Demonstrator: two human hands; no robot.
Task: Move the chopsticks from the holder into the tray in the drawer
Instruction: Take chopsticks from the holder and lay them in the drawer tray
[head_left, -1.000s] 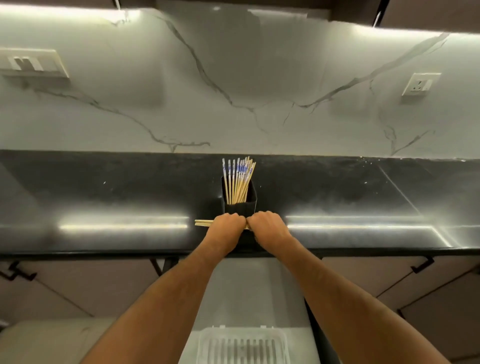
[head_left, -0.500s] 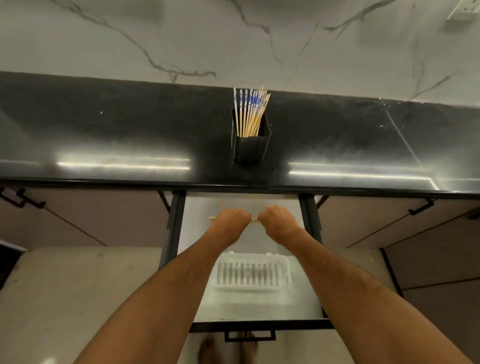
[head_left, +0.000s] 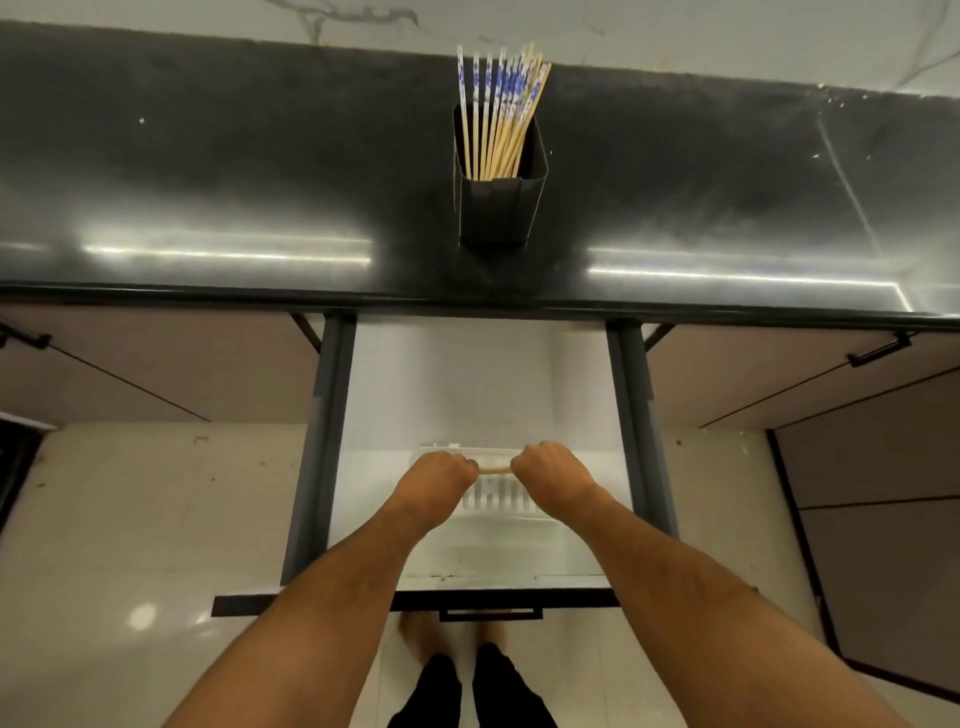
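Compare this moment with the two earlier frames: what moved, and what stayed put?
Both hands, the left hand and right hand, carried the held chopsticks from the countertop by the holder down toward the person, and now hold them over the white tray in the open drawer. The grip is unchanged. The holder, still full of chopsticks, and the tray stayed put.

- I see the holder (head_left: 497, 208) standing on the bench (head_left: 208, 171), near its front edge, with chopsticks (head_left: 496, 111) upright in it.
- Below the bench, the drawer (head_left: 480, 395) is pulled out toward me.
- The tray (head_left: 501, 501) lies in the drawer's near half.
- My left hand (head_left: 441, 475) and right hand (head_left: 550, 467) sit over the tray, side by side.
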